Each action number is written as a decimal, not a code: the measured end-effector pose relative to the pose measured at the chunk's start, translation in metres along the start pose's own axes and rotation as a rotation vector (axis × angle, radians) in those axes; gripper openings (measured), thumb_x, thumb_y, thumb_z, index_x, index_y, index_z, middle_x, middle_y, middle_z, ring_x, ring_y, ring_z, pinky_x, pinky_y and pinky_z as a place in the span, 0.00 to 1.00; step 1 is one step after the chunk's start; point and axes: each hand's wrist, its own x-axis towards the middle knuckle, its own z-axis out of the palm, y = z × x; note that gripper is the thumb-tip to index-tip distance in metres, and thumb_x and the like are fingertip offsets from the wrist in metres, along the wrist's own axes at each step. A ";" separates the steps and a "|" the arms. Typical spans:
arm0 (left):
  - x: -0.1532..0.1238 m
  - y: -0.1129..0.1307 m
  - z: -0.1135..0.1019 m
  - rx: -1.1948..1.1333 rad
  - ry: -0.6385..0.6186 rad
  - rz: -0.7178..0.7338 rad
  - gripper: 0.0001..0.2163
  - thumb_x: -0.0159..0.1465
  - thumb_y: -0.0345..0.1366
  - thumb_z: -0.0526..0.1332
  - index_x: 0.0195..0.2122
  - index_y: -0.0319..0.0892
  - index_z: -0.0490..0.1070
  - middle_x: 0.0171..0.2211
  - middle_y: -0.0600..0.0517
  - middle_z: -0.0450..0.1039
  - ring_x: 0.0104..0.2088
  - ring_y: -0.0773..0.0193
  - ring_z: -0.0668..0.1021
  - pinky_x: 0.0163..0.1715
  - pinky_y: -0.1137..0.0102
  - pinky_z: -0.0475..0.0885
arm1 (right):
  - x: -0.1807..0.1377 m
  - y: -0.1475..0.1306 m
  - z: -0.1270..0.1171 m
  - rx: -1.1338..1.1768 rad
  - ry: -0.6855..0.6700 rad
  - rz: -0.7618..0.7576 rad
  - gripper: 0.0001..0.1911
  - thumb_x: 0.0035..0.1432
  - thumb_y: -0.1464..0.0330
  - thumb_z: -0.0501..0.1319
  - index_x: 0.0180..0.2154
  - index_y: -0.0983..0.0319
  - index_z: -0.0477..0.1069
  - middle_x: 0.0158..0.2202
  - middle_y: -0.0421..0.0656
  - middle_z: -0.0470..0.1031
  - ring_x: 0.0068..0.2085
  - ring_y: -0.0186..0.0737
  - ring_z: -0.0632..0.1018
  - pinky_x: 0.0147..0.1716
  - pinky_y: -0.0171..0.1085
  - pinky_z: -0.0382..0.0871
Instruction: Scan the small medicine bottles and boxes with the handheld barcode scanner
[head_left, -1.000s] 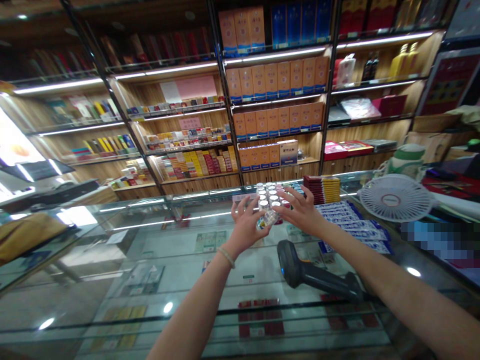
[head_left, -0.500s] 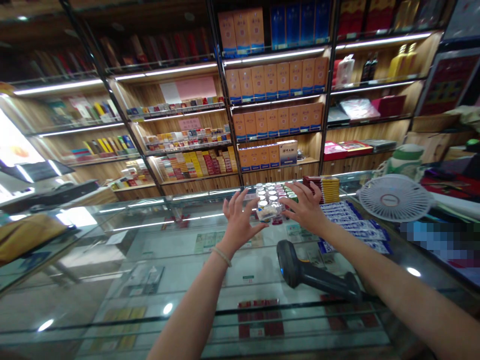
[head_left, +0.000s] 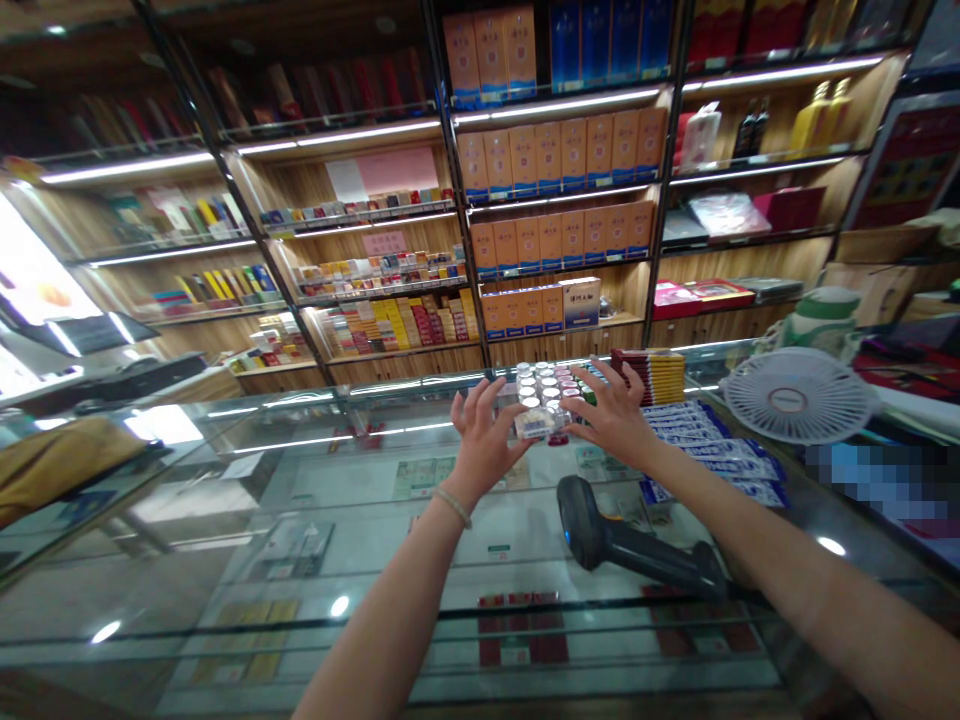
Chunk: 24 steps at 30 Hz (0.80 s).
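A cluster of small jars with white lids [head_left: 541, 385] stands at the far side of the glass counter [head_left: 300, 500]. In front of it is a small clear container [head_left: 534, 423]. My left hand [head_left: 480, 440] is on its left with fingers spread and the thumb against the container. My right hand [head_left: 611, 415] is on its right, fingers spread over the jars' right edge, thumb near the container. Neither hand is wrapped round anything.
A black barcode scanner [head_left: 630, 550] lies on the glass under my right forearm. Blue packs [head_left: 705, 450] and a red-and-yellow stack [head_left: 649, 375] lie to the right, with a white fan [head_left: 795, 400] beyond. Shelves of boxes [head_left: 555, 230] line the back wall.
A second ago the small container was tilted and lifted between my hands. Now it rests level in front of the jars, and both hands have spread open beside it.
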 end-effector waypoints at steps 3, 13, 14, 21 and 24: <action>0.000 0.000 0.000 0.000 0.001 0.000 0.17 0.60 0.51 0.67 0.49 0.53 0.76 0.66 0.46 0.61 0.68 0.45 0.59 0.69 0.47 0.40 | 0.002 0.000 -0.001 -0.010 0.003 -0.009 0.16 0.56 0.52 0.68 0.44 0.50 0.77 0.65 0.43 0.66 0.69 0.56 0.56 0.66 0.58 0.37; -0.004 -0.007 0.005 -0.028 0.082 0.009 0.16 0.59 0.49 0.69 0.47 0.53 0.77 0.64 0.45 0.62 0.65 0.46 0.62 0.67 0.48 0.45 | 0.024 -0.008 -0.044 -0.045 -0.203 -0.079 0.27 0.63 0.51 0.59 0.60 0.52 0.68 0.71 0.47 0.56 0.72 0.57 0.48 0.67 0.61 0.35; -0.004 -0.007 0.006 -0.027 0.088 0.012 0.16 0.59 0.48 0.69 0.47 0.52 0.77 0.64 0.45 0.62 0.65 0.46 0.63 0.67 0.48 0.45 | 0.023 -0.011 -0.052 -0.039 -0.233 -0.054 0.29 0.65 0.50 0.58 0.63 0.52 0.65 0.71 0.48 0.55 0.72 0.57 0.46 0.67 0.61 0.35; -0.003 -0.006 0.007 -0.022 0.106 0.026 0.16 0.59 0.48 0.69 0.47 0.52 0.77 0.63 0.43 0.63 0.64 0.46 0.64 0.66 0.48 0.46 | 0.007 -0.027 -0.101 -0.014 -0.432 0.086 0.30 0.68 0.48 0.50 0.67 0.48 0.59 0.74 0.47 0.47 0.73 0.60 0.45 0.67 0.63 0.36; -0.002 -0.004 0.006 -0.024 0.106 0.019 0.16 0.60 0.48 0.69 0.47 0.52 0.77 0.63 0.43 0.64 0.64 0.46 0.64 0.66 0.48 0.46 | -0.007 -0.039 -0.119 0.010 -0.517 0.112 0.34 0.65 0.43 0.49 0.66 0.49 0.60 0.73 0.49 0.50 0.72 0.61 0.47 0.66 0.65 0.37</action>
